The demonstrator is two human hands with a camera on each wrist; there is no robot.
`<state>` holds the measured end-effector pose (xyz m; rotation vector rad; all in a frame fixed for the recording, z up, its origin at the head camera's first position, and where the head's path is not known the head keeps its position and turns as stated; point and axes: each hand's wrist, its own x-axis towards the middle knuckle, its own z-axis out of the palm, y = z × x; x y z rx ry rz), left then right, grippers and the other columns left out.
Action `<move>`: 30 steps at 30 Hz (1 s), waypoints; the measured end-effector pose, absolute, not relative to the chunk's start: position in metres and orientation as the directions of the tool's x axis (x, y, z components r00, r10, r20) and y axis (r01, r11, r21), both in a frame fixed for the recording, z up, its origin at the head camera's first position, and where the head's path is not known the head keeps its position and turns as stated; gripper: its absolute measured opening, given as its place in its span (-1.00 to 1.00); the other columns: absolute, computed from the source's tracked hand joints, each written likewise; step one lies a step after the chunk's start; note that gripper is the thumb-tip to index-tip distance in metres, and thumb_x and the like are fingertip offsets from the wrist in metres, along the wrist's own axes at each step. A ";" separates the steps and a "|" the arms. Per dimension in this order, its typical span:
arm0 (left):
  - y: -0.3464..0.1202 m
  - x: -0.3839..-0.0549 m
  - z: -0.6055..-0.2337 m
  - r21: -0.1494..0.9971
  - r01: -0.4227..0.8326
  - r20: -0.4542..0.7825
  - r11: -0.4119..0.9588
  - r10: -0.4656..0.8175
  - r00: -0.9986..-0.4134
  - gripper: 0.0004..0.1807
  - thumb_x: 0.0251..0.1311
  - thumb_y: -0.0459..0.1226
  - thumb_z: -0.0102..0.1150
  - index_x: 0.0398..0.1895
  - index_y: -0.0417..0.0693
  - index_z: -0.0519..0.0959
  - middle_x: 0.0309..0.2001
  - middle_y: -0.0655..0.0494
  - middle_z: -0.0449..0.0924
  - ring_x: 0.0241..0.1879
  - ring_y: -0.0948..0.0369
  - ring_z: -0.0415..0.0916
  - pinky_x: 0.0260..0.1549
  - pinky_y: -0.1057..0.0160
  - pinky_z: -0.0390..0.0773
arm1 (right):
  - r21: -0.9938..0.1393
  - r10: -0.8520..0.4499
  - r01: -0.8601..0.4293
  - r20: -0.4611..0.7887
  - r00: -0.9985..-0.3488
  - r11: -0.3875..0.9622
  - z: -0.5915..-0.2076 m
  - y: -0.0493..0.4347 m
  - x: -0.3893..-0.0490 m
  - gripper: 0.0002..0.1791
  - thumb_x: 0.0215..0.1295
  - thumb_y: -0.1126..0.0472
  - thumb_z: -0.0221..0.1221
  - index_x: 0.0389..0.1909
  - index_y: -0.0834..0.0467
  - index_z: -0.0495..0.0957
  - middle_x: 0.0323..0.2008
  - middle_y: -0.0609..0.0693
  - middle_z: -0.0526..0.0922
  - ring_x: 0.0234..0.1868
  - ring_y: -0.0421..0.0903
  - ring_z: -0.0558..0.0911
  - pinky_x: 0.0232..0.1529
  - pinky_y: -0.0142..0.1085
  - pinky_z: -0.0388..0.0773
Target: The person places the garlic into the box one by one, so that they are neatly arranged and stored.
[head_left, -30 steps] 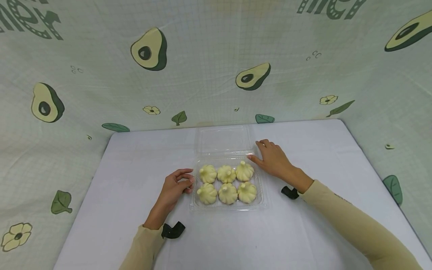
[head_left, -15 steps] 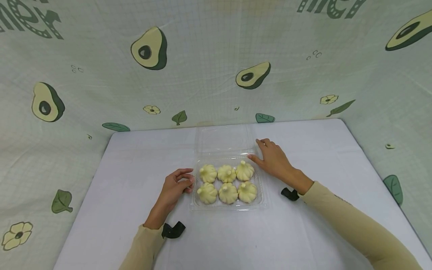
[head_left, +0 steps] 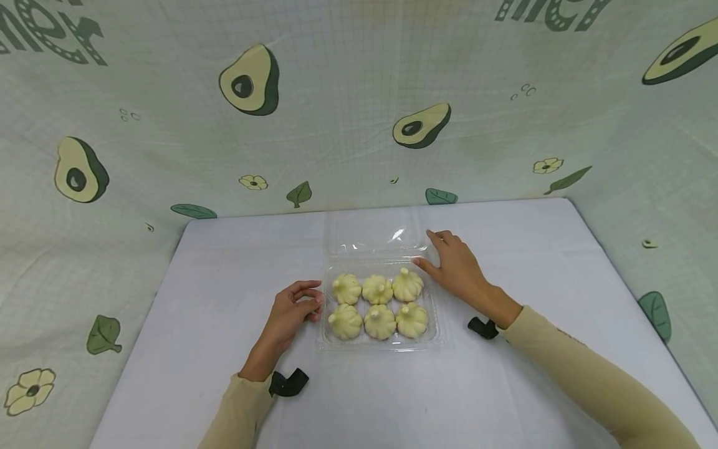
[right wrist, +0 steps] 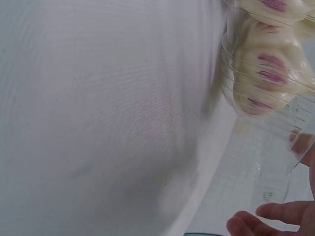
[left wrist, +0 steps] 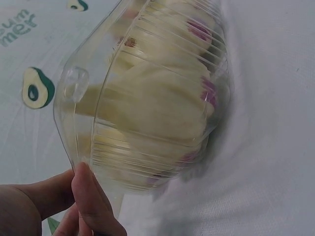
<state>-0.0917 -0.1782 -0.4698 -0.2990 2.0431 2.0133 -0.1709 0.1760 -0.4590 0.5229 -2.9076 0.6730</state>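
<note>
A clear plastic clamshell box (head_left: 380, 344) lies on the table in the head view, holding several pale garlic bulbs (head_left: 380, 321) in two rows. Its transparent lid (head_left: 370, 231) is folded back toward the far edge. At the box's left rim my left hand (head_left: 293, 312) pinches the plastic between thumb and finger; the left wrist view shows the fingertips (left wrist: 84, 179) right at that rim. My right hand (head_left: 457, 265) is at the far right corner, thumb by the hinge and fingers extended beside the lid. Purple streaks mark the garlic (right wrist: 268, 73) in the right wrist view.
A white cloth covers the table (head_left: 224, 268). Behind and beside it hangs a pale curtain (head_left: 336, 81) printed with avocados and leaves. Black wrist mounts (head_left: 288, 382) sit on both forearms.
A bright glint now shows on the lid, which has shifted slightly. Fingers of the right hand move a touch; the left hand and garlic stay in place.
</note>
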 end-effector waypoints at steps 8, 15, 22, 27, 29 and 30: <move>-0.177 -0.092 -0.469 0.944 -0.326 -0.327 0.049 0.022 -0.945 -0.57 0.43 -0.51 0.20 0.34 -0.37 0.49 -0.16 0.02 0.59 -0.34 0.27 0.60 -0.41 0.42 0.68 | -0.442 -0.294 -0.366 0.225 -0.929 0.819 -0.458 0.178 -0.168 -0.15 0.39 -0.03 0.41 0.47 0.43 0.38 0.20 0.42 0.56 0.15 0.37 0.60 0.14 0.21 0.58; -0.177 -0.092 -0.468 0.944 -0.327 -0.328 0.048 0.020 -0.945 -0.56 0.43 -0.51 0.21 0.34 -0.37 0.49 -0.16 0.01 0.60 -0.35 0.26 0.60 -0.42 0.42 0.67 | -0.439 -0.297 -0.375 0.236 -0.925 0.817 -0.456 0.179 -0.166 -0.17 0.38 -0.01 0.42 0.48 0.40 0.39 0.19 0.41 0.57 0.13 0.35 0.61 0.12 0.21 0.59; -0.177 -0.091 -0.469 0.944 -0.328 -0.329 0.037 0.025 -0.944 -0.56 0.42 -0.51 0.21 0.34 -0.38 0.48 -0.16 0.00 0.61 -0.36 0.26 0.60 -0.43 0.41 0.67 | -0.433 -0.297 -0.387 0.263 -0.918 0.814 -0.454 0.180 -0.164 -0.18 0.36 0.01 0.44 0.47 0.37 0.41 0.17 0.39 0.59 0.13 0.34 0.62 0.10 0.20 0.60; -0.177 -0.091 -0.468 0.944 -0.327 -0.328 0.035 0.028 -0.944 -0.56 0.43 -0.51 0.21 0.34 -0.39 0.47 -0.16 -0.01 0.60 -0.38 0.26 0.59 -0.45 0.42 0.65 | -0.429 -0.296 -0.395 0.280 -0.913 0.813 -0.453 0.182 -0.163 -0.19 0.34 0.04 0.46 0.47 0.35 0.43 0.18 0.37 0.62 0.13 0.33 0.63 0.11 0.20 0.61; -0.177 -0.091 -0.468 0.944 -0.327 -0.328 0.036 0.029 -0.944 -0.56 0.43 -0.51 0.20 0.34 -0.40 0.47 -0.16 -0.02 0.60 -0.38 0.27 0.59 -0.45 0.42 0.65 | -0.427 -0.296 -0.397 0.285 -0.912 0.812 -0.452 0.182 -0.162 -0.20 0.33 0.04 0.47 0.46 0.34 0.45 0.18 0.36 0.62 0.13 0.33 0.63 0.10 0.19 0.61; -0.177 -0.091 -0.467 0.944 -0.327 -0.328 0.035 0.029 -0.944 -0.56 0.43 -0.52 0.20 0.34 -0.40 0.47 -0.16 -0.02 0.60 -0.38 0.27 0.59 -0.45 0.42 0.65 | -0.426 -0.297 -0.399 0.287 -0.911 0.812 -0.452 0.182 -0.162 -0.21 0.33 0.05 0.47 0.46 0.34 0.45 0.18 0.36 0.62 0.13 0.32 0.63 0.10 0.19 0.62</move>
